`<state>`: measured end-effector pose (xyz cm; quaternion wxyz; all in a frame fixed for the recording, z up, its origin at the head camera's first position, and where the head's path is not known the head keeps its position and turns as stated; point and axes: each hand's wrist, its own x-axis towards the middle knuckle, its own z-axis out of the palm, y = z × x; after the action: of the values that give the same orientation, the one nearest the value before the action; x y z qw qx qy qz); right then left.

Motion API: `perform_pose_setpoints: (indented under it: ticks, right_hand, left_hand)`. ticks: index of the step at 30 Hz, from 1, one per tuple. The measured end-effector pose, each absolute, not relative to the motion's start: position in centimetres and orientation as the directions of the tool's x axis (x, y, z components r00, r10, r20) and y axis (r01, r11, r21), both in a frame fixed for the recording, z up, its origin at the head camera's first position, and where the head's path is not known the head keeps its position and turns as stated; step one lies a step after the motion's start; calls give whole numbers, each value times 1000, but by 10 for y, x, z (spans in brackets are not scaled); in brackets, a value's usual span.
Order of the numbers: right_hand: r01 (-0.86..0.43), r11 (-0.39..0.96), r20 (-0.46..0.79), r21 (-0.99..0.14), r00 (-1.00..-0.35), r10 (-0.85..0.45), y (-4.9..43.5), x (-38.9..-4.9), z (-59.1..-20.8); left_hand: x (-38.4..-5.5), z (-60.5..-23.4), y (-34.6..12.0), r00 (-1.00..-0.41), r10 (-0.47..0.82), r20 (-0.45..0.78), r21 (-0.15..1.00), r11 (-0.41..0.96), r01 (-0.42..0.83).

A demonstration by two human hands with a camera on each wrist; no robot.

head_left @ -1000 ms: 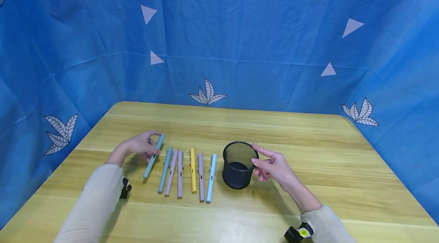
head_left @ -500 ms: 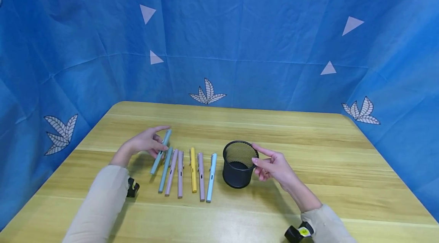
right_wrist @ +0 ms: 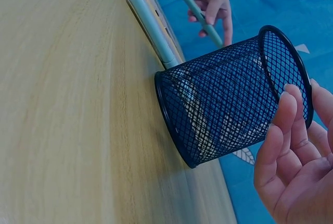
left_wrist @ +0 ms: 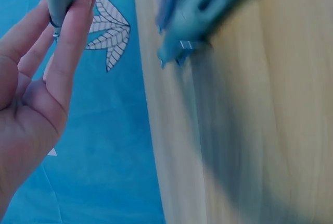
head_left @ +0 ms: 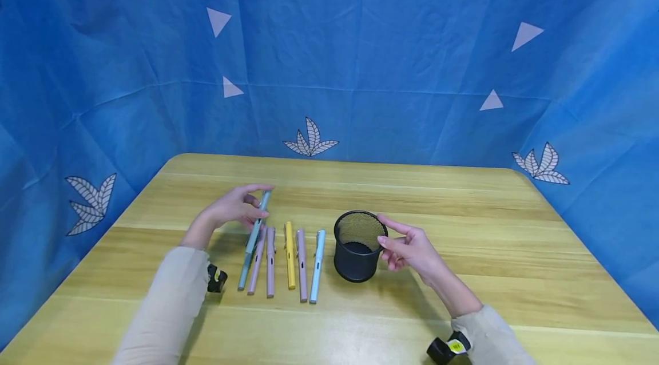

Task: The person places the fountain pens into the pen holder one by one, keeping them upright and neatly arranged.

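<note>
My left hand [head_left: 234,207] pinches a pale blue-green capped pen [head_left: 255,229] between thumb and fingers. The pen tilts above the left end of a row of pens and overlaps a teal pen [head_left: 243,279] there. In the left wrist view the fingers [left_wrist: 70,52] hold the pen's cap end, clip down. My right hand [head_left: 412,250] grips the rim of a black mesh pen holder [head_left: 355,266] with thumb and fingers, at its right side. In the head view the holder stands upright and no pens show inside.
Right of the teal pen lie two lilac pens [head_left: 270,273], a yellow pen [head_left: 290,256], another lilac pen [head_left: 302,273] and a light blue pen [head_left: 317,268], closest to the holder. The wooden table [head_left: 437,199] meets a blue patterned cloth [head_left: 401,56] at its far edge.
My left hand has carried its pen rightward and slightly away from me, from left of the row to over the teal pen. The right hand and pen holder have stayed put.
</note>
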<state>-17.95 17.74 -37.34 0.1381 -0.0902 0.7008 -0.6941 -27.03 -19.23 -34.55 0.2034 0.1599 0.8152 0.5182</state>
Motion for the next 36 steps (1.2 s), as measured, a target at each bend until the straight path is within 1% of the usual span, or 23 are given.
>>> perform_pose_setpoints:
  ticks: [6, 15, 23, 36]
  right_hand:
    - [59, 21, -63, -998, -946, -318, 178, -180, -373]
    - [56, 23, -60, -998, -946, -317, 178, -180, -372]
    - [60, 23, -64, -998, -946, -319, 178, -180, -373]
    - [62, 25, -67, -998, -947, -316, 179, -179, -374]
  left_hand:
    - [-271, -341, -180, -881, 456, -131, 923, 380, 59]
    - [-269, -332, -160, -877, 474, -71, 935, 337, 107]
    - [-265, -325, -142, -870, 492, -28, 933, 325, 154]
    - [-257, -314, -115, -843, 533, 75, 935, 256, 245]
